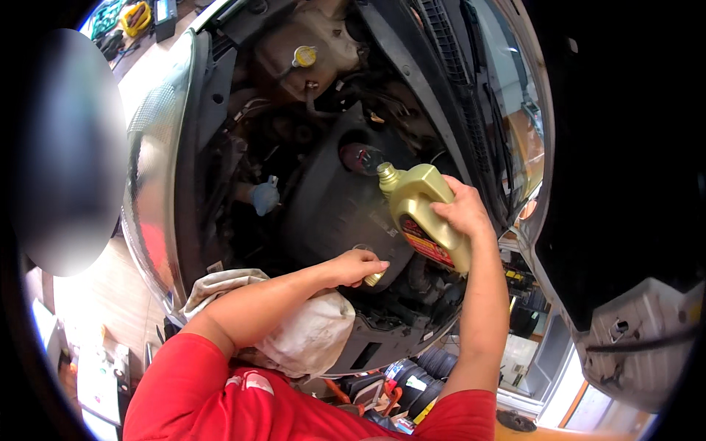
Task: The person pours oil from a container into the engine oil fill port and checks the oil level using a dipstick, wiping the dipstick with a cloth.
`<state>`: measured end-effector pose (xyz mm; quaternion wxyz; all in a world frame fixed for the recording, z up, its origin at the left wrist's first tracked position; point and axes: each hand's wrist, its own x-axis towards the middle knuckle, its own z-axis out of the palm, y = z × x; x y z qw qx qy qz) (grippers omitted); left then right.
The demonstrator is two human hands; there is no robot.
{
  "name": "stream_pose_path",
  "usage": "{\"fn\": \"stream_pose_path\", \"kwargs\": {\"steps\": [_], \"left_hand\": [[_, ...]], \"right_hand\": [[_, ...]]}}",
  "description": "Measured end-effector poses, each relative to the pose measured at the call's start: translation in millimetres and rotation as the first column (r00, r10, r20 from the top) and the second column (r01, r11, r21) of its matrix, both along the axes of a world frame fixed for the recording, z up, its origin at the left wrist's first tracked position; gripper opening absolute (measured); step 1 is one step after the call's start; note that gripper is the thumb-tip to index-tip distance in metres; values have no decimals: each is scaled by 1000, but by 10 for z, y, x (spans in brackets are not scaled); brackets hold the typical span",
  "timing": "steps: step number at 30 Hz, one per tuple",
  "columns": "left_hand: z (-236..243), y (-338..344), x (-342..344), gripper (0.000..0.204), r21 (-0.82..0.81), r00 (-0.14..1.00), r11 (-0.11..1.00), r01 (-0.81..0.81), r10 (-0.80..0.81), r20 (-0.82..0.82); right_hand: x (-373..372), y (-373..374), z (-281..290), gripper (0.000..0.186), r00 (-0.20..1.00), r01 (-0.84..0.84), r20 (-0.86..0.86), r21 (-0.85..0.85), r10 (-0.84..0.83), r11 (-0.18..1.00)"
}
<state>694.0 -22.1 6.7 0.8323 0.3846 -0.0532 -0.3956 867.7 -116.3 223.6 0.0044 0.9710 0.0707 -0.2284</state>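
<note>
My right hand [465, 212] grips the handle of a gold oil jug [418, 195] with a dark red label. The jug tilts, its uncapped neck pointing up and left. Near its mouth, a clear funnel-like piece with red inside [362, 158] sits in a round opening of the black engine cover [342, 206]; whether oil is flowing I cannot tell. My left hand [354, 267] pinches a small gold ridged cap [374, 278] above the cover's near edge.
A stained white cloth [312, 327] drapes over the car's front edge. A yellow cap [304, 56] tops a translucent tank at the far side, and a pale blue cap [265, 197] sits left of the engine cover. The windshield [515, 110] is at right; tires [434, 364] stand below.
</note>
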Motion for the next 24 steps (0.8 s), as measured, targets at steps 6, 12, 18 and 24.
{"fn": "stream_pose_path", "kwargs": {"steps": [6, 12, 18, 24], "left_hand": [[-26, -31, -18, 42, 3, 1000, 1000, -6, 6, 2], [0, 5, -15, 43, 31, 1000, 1000, -3, 2, 31], [1, 6, -12, 44, 37, 999, 999, -5, 4, 32], [21, -40, -25, 40, 13, 1000, 1000, -6, 6, -14]], "right_hand": [[58, 123, 39, 58, 1000, -7, -27, -48, 6, 999], [99, 270, 94, 57, 997, -7, -79, -95, -1, 995], [137, 297, 115, 57, 997, -33, -74, -72, 27, 997], [144, 265, 138, 52, 993, -108, -54, -156, 101, 982]]}}
